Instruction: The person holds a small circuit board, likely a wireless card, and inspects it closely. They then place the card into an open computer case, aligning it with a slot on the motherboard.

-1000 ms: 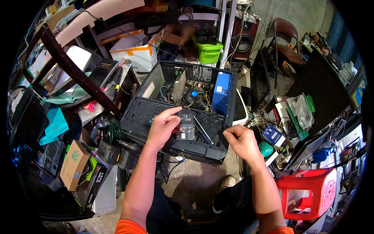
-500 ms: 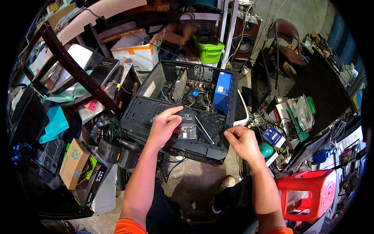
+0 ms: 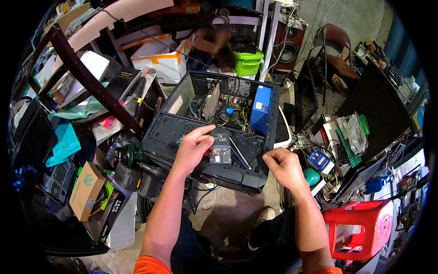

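Note:
An opened black computer case (image 3: 159,132) lies before me, its circuit boards and cables showing. My left hand (image 3: 194,148) is closed at the left edge of a small black part with an exposed circuit board (image 3: 221,153), index finger stretched along its top edge. Next to it, flat black rectangular pieces (image 3: 246,147) rest on the case. My right hand (image 3: 284,165) is by the case's right front corner, thumb and index finger pinched together; whatever is between them is too small to make out. Inside the case are a blue box-shaped unit (image 3: 261,109) and a blue round piece (image 3: 229,110).
A dark wooden frame (image 3: 86,84) and piled boxes stand at left. A lime-green bin (image 3: 247,64) is behind the case. To the right are a blue box (image 3: 320,160), loose electronics, a dark panel (image 3: 372,112) and a red plastic stool (image 3: 356,228).

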A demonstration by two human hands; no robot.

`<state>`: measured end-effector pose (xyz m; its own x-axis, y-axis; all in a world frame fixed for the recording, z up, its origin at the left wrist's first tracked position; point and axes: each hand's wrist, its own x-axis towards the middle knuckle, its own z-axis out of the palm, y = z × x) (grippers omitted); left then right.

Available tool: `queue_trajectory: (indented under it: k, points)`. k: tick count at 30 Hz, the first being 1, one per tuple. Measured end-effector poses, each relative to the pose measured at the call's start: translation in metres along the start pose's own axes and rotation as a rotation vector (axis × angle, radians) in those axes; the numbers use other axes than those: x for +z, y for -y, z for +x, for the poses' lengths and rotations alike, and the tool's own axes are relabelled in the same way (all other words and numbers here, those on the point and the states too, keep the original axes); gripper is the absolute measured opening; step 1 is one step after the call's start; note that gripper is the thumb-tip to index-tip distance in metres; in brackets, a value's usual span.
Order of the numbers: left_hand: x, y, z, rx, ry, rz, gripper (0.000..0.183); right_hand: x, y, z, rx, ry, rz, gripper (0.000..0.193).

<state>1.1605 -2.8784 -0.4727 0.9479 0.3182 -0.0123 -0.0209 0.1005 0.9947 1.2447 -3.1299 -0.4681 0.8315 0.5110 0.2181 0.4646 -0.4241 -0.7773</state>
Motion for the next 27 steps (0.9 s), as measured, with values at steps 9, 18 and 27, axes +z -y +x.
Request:
queue_trajectory:
  k: [9,18,27]
  points:
    - [0.001,-0.001,0.000,-0.004,-0.001,-0.013,0.037,0.000,0.000,0.001,-0.016,0.000,-0.004,0.017]
    - [0.002,0.001,0.000,-0.004,0.010,-0.019,0.037,-0.003,-0.001,-0.001,-0.019,0.007,-0.004,0.018]
    - [-0.006,0.010,0.001,0.042,-0.017,0.106,0.038,0.001,0.004,-0.001,-0.042,-0.010,-0.042,0.018]
